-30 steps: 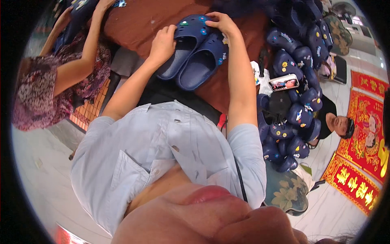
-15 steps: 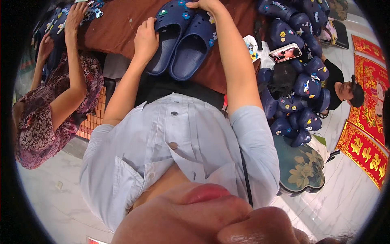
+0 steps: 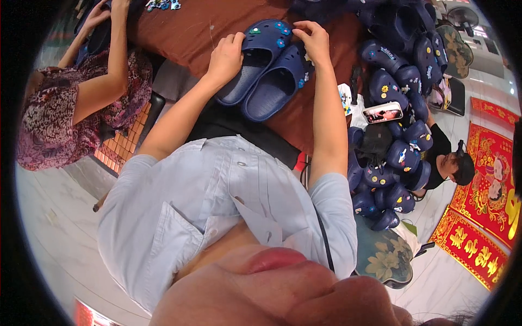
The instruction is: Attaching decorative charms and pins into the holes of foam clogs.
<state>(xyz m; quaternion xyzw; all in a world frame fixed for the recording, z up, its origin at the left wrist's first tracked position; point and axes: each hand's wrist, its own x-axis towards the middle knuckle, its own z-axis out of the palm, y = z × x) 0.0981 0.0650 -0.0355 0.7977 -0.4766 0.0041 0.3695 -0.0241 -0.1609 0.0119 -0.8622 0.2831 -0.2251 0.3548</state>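
A pair of navy blue clogs lies on the brown cloth of the table in front of me, heels toward me. Blue flower charms and a green-and-white one dot the toe of the left clog (image 3: 265,38). Blue charms also show along the outer side of the right clog (image 3: 277,89). My left hand (image 3: 226,60) is closed on the left clog's outer edge, near its opening. Just beyond the right clog's toe is my right hand (image 3: 315,44), its thumb and forefinger slightly apart with nothing visible between them.
Heaped navy clogs (image 3: 405,155) with charms crowd the right side, beside a phone (image 3: 382,112) and a black item (image 3: 375,140). A flower-patterned stool (image 3: 383,258) stands nearer. To the left sits a person in a patterned top (image 3: 60,119); another in black (image 3: 443,163) is at right.
The view has shifted, so the clogs appear lower and farther right. My right hand's fingers have come off the toe area; my left hand stays on the left clog.
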